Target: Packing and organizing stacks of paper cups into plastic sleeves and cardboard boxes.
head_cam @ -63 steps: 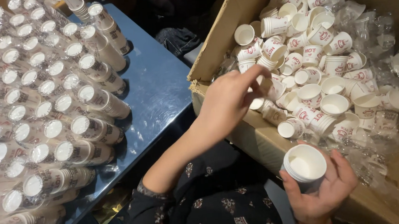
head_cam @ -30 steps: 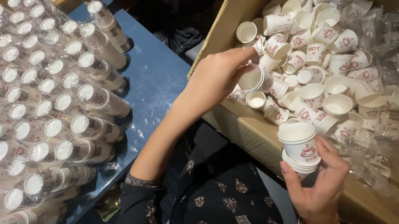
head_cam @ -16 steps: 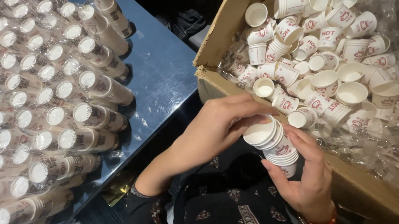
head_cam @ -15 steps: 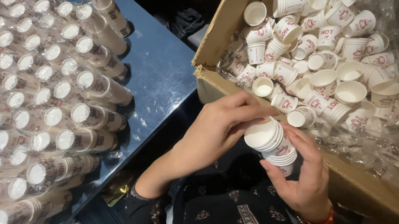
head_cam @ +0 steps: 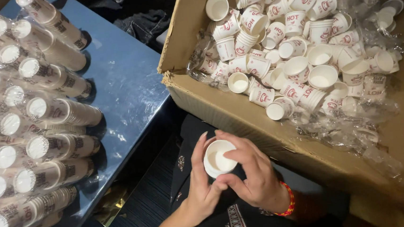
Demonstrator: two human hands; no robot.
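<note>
White paper cups [head_cam: 218, 157] sit in both hands over the lap, just below the box [head_cam: 239, 111] edge. Left hand [head_cam: 201, 184] wraps the near side, thumb and fingers [head_cam: 196, 149] curled round the rim. Right hand [head_cam: 253, 171] covers the far side, fingers pinching the wall from above. Looks like a short nested stack, though only the top cup's mouth shows, so hard to say how many.

Box is cardboard, open, full of loose cups [head_cam: 298, 66] lying every way, with crumpled clear plastic [head_cam: 354, 126] around them. Blue desk [head_cam: 124, 81] to the left carries rows of wrapped cup sleeves [head_cam: 55, 112] lying on their sides.

To seat the stack well: keep the rims level, press straight down with an even grip, not a squeeze, since thin paper dents easily. Left hand should steady the base while the right settles the top cup flush. A tilted cup would likely jam or sit proud. Keep the stack clear of the box edge so nothing knocks it.
</note>
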